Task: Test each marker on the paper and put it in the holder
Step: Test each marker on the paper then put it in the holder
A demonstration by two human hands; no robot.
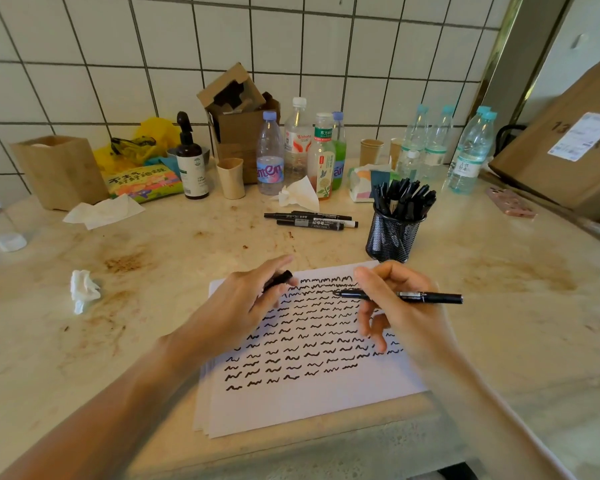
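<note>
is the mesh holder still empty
No, the mesh holder beside the paper is already packed with black markers standing upright in it.

Cap [278, 279] mostly hidden in left hand [246, 303]; marker [400, 296] midsection covered by right-hand fingers [378, 289] (label unreadable)

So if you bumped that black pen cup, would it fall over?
Probably not from a light bump: the cup stands upright on the flat counter. But it is thin mesh, likely light, and crammed with tall markers, so a hard knock might tip it.
</note>
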